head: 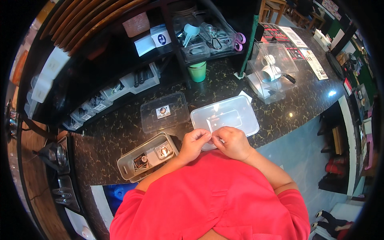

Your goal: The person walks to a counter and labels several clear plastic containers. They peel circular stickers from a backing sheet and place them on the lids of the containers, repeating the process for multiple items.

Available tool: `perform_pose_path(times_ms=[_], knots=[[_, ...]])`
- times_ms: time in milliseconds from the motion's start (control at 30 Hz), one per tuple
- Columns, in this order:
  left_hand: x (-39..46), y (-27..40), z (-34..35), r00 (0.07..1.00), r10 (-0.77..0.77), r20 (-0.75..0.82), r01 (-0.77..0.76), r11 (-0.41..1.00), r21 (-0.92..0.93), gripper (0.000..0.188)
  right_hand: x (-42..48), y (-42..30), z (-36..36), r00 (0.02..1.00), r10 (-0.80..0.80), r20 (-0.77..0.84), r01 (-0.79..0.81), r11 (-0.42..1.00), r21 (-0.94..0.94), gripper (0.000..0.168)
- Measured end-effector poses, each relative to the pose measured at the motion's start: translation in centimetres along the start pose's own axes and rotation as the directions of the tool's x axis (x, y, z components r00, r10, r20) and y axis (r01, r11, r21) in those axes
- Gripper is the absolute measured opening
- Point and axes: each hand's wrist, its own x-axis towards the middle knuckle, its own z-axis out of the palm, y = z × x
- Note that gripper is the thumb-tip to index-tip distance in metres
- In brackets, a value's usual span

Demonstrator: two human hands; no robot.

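My left hand (195, 143) and my right hand (235, 142) meet with their fingertips pinched together on a thin white card or sticker (209, 124). It is seen nearly edge-on, so its face cannot be made out. Under and beyond the fingers, a translucent rectangular plastic lid (244, 115) lies on the dark patterned counter (105, 147). To its left is another clear plastic lid (150, 123), which bears a printed sticker (163, 112). Beside my left forearm stands an oblong plastic bin (124, 169) holding stacks of printed stickers or cards (163, 151).
Behind the lids are a green cup (197, 72) and a shelf holding pink-handled scissors (240, 42) and measuring scoops (190, 32). At back right, a clear acrylic box (264, 96) holds white rolls (271, 73). Small labelled bins (100, 103) line the shelf's lower left.
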Motion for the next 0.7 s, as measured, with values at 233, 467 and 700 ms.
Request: perform_pose_path(times_ms=[233, 467, 700], knots=[[-0.2, -1.1, 0.4, 0.999, 0.042, 0.011, -0.043, 0.993, 0.110, 0.015, 0.4, -0.5, -1.3, 0.939, 0.266, 0.218, -0.298, 0.946, 0.129, 0.012], [0.0, -1.0, 0.5, 0.999, 0.036, 0.026, -0.037, 0.998, 0.051, 0.013, 0.2, -0.2, -0.6, 0.967, 0.190, 0.173, -0.206, 0.975, 0.080, 0.012], [0.1, -1.2, 1.2, 0.999, 0.048, -0.009, -0.047, 0.994, 0.095, 0.013, -0.4, 0.5, 0.2, 0.981, 0.152, 0.122, -0.165, 0.981, 0.098, 0.012]])
